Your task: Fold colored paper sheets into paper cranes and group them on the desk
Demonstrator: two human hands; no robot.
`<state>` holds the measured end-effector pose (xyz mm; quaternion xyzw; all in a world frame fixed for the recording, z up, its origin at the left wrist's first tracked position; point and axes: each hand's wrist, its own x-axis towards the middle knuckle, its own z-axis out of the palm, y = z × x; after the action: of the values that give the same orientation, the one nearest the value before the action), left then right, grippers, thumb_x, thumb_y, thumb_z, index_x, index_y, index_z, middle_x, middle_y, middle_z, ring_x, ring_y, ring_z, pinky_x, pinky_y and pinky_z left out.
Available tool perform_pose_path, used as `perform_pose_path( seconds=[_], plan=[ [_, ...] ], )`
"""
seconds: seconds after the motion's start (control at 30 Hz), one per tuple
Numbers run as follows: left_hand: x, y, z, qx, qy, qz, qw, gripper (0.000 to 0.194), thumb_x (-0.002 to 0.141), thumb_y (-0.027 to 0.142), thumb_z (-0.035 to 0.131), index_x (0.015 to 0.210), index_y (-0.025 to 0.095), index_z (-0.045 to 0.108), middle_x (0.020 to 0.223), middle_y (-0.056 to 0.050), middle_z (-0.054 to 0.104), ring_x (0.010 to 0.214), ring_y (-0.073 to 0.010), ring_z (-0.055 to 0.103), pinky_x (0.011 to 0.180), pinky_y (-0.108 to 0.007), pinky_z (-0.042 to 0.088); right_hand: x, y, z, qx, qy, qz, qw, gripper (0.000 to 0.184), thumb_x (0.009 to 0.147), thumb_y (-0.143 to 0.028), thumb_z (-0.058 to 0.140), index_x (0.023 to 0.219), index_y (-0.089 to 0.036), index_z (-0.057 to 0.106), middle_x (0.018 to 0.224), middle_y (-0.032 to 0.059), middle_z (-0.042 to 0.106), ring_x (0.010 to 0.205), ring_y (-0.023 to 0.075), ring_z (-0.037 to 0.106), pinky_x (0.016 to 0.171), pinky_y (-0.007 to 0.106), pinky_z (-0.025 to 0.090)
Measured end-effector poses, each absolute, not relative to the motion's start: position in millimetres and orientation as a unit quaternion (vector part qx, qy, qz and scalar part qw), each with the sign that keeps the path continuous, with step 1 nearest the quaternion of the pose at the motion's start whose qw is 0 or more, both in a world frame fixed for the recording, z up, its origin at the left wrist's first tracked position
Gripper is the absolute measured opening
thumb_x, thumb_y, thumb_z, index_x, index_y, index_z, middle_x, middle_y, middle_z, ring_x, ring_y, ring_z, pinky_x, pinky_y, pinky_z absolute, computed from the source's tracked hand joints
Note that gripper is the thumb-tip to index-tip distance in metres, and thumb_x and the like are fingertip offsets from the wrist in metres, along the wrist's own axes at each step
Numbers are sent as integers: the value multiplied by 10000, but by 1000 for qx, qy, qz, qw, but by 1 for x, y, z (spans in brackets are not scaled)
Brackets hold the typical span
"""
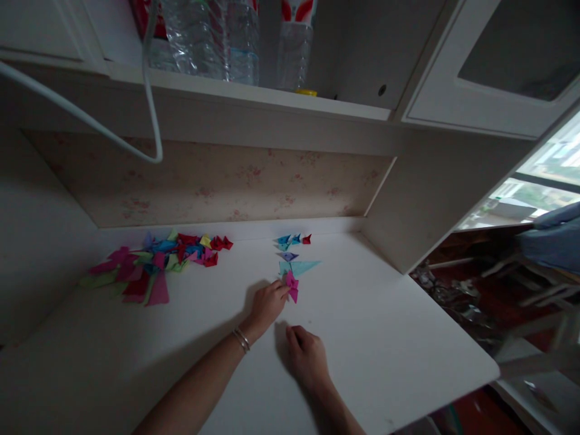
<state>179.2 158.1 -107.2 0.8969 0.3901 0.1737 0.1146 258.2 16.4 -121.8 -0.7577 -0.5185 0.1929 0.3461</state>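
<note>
My left hand (pixel 270 305), with a bracelet at the wrist, pinches the edge of a magenta folded-paper piece (pixel 292 287) over the white desk. Just beyond it lies a pale teal folded-paper piece (pixel 302 267) with a long pointed end. Behind that are a purple paper piece (pixel 287 257), a few small blue paper pieces (pixel 284 240) and a red one (pixel 307 239). My right hand (pixel 307 353) rests near the desk surface closer to me, its fingers curled in, and I see nothing in them.
A heap of many-coloured folded paper (pixel 154 260) lies at the desk's back left. Overhead, a shelf (pixel 254 93) holds plastic bottles (pixel 294 51), and a white cable (pixel 156 136) hangs down. The desk's right edge (pixel 453 323) drops to a cluttered floor.
</note>
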Motion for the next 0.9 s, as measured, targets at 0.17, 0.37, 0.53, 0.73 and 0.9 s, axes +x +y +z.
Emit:
perform_pose_path(
  seconds=[0.17, 0.37, 0.53, 0.73, 0.9],
  plan=[
    [173, 155, -111, 908, 372, 171, 90, 270, 923, 252, 436, 993, 285, 696, 936, -28, 695, 787, -163, 643, 640, -242, 421, 258, 16, -122, -760, -518, 190, 344, 434, 945, -424, 353, 754, -189, 664, 652, 40, 674, 580, 139, 587, 553, 229, 318],
    [171, 156, -113, 907, 371, 182, 83, 262, 919, 242, 447, 986, 271, 698, 905, -33, 700, 776, -156, 646, 626, -234, 414, 258, 16, -124, -762, -519, 182, 341, 446, 946, -438, 344, 746, -193, 658, 647, 42, 674, 577, 147, 590, 553, 232, 322],
    [173, 156, -114, 902, 373, 202, 81, 263, 923, 264, 443, 1045, 279, 676, 969, -31, 705, 797, -154, 651, 642, -232, 427, 258, 17, -126, -758, -521, 186, 344, 441, 946, -433, 344, 759, -192, 662, 669, 52, 686, 597, 153, 603, 561, 229, 330],
    [172, 156, -116, 898, 379, 210, 73, 267, 924, 269, 439, 1063, 282, 665, 986, -27, 706, 794, -161, 656, 644, -238, 445, 259, 16, -127, -756, -529, 177, 343, 432, 950, -421, 340, 755, -192, 651, 649, 40, 671, 579, 144, 586, 555, 225, 323],
    [172, 156, -116, 895, 386, 211, 78, 255, 919, 260, 449, 1053, 276, 665, 979, -29, 704, 811, -158, 655, 659, -233, 449, 258, 15, -126, -761, -525, 178, 337, 446, 948, -438, 340, 754, -191, 657, 654, 39, 675, 577, 141, 587, 552, 225, 323]
  ],
)
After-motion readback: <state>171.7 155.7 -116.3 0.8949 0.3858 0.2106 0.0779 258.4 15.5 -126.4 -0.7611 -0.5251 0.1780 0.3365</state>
